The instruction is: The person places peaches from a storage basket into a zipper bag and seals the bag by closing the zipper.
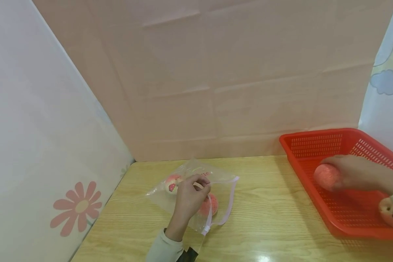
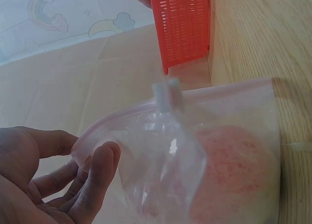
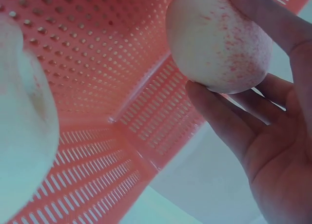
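Note:
My left hand pinches the opening edge of a clear zip bag between thumb and fingers. Two pinkish peaches lie inside the bag: one at the far left, the other near the mouth, partly behind the hand. A white slider shows on the bag's pale pink zip strip. On the right, my right hand grips a peach over the red basket, fingers and thumb around its sides. Another peach sits in the basket near its right front, partly covered by my sleeve.
The basket with slotted walls stands at the right of the wooden table. A beige backdrop rises behind the table. Panels with printed decorations flank it, a flower on the left one.

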A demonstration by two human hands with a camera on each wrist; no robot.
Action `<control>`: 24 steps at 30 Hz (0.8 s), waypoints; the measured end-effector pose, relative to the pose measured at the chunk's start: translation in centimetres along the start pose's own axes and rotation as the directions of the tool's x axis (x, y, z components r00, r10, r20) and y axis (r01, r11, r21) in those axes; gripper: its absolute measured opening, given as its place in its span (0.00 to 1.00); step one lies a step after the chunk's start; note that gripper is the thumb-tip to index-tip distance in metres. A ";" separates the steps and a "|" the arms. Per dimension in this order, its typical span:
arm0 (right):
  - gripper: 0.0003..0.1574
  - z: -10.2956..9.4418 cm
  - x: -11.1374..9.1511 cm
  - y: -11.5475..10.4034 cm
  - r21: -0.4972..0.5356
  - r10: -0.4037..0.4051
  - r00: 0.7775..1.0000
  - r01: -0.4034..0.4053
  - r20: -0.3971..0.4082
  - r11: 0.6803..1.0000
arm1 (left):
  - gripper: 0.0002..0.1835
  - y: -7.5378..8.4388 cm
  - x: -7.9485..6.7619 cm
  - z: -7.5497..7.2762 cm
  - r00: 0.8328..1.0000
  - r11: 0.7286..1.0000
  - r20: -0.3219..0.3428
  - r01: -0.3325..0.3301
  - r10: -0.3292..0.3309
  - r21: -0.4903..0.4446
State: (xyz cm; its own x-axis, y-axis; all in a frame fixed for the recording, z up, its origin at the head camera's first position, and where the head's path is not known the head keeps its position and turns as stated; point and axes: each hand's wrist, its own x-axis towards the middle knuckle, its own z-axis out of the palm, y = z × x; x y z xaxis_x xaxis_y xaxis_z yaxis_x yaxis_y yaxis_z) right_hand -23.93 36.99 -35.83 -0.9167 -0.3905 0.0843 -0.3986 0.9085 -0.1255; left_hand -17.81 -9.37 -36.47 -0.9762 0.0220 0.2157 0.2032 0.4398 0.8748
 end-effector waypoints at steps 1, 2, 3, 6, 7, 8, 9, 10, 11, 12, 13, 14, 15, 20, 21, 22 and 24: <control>0.43 -0.1 -0.1 0.0 -0.003 -0.005 1.000 0.005 -0.011 1.000 | 0.02 0.0 0.0 0.0 1.000 1.000 0.000 0.003 -0.003 -0.001; 0.43 -0.1 -0.1 -0.1 -0.004 -0.009 1.000 0.008 -0.018 1.000 | 0.02 0.0 0.0 0.0 1.000 1.000 0.000 -0.001 0.001 -0.001; 0.43 -0.3 -0.1 -0.2 -0.009 -0.003 1.000 0.003 -0.027 1.000 | 0.02 -0.1 0.0 0.0 1.000 1.000 0.001 0.001 -0.001 -0.001; 0.43 -0.8 -0.3 -0.4 -0.024 0.009 1.000 -0.010 -0.027 1.000 | 0.02 -0.1 0.0 0.0 1.000 1.000 0.001 -0.004 0.004 -0.001; 0.44 -0.9 -0.3 -0.5 -0.023 0.011 0.999 -0.011 -0.031 1.000 | 0.02 -0.1 0.0 0.0 1.000 1.000 0.001 -0.007 0.007 -0.001; 0.44 -1.1 -0.3 -0.6 -0.020 0.014 0.999 -0.015 -0.034 1.000 | 0.02 -0.1 0.1 0.0 1.000 1.000 0.000 -0.012 0.012 -0.001; 0.45 -1.2 -0.3 -0.7 -0.019 0.015 0.999 -0.015 -0.033 1.000 | 0.02 0.0 0.1 0.0 1.000 1.000 -0.001 -0.008 0.008 0.001; 0.46 -1.4 -0.3 -0.8 -0.018 0.014 0.999 -0.015 -0.033 1.000 | 0.02 0.0 0.1 0.1 1.000 1.000 -0.002 -0.010 0.010 0.002; 0.47 -1.5 -0.3 -0.9 -0.008 0.011 0.999 -0.011 -0.037 1.000 | 0.02 0.0 0.1 0.1 1.000 1.000 -0.003 -0.006 0.006 0.004; 0.47 -1.6 -0.3 -1.1 -0.007 0.013 0.999 -0.013 -0.048 1.000 | 0.02 0.0 0.1 0.1 1.000 1.000 -0.003 -0.006 0.006 0.004; 0.49 -1.7 -0.2 -1.2 -0.006 0.009 0.998 -0.010 -0.056 1.000 | 0.02 0.0 0.1 0.1 1.000 1.000 -0.003 -0.009 0.009 0.004; 0.49 -1.8 -0.2 -1.3 -0.008 0.012 0.998 -0.012 -0.060 1.000 | 0.02 0.0 0.1 0.0 1.000 1.000 -0.004 -0.010 0.010 0.004; 0.50 -1.9 -0.1 -1.4 -0.011 0.013 0.998 -0.014 -0.063 1.000 | 0.02 0.1 0.1 0.0 1.000 1.000 -0.004 -0.009 0.009 0.003; 0.50 -2.2 0.0 -1.9 -0.009 0.013 0.996 -0.014 -0.086 1.000 | 0.02 0.1 0.1 0.0 1.000 1.000 -0.007 -0.006 0.006 0.013; 0.50 -2.3 0.0 -2.0 -0.011 0.013 0.996 -0.014 -0.092 1.000 | 0.02 0.1 0.1 0.0 1.000 1.000 -0.008 -0.003 0.003 0.018; 0.51 -2.3 0.0 -2.0 -0.010 0.012 0.995 -0.013 -0.097 1.000 | 0.02 0.1 0.1 0.0 1.000 1.000 -0.008 -0.001 0.002 0.024; 0.51 -2.4 0.1 -2.2 -0.015 0.011 0.994 -0.013 -0.108 1.000 | 0.02 0.2 0.1 0.0 1.000 0.999 -0.010 0.000 0.000 0.032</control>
State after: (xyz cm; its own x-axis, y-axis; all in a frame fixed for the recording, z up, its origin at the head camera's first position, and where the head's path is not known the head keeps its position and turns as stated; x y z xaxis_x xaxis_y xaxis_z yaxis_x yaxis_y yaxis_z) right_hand -23.06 35.36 -33.23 -0.9129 -0.3619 0.1888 -0.3861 0.9157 -0.1118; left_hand -17.89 -9.34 -36.29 -0.9753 0.0127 0.2205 0.2006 0.4686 0.8603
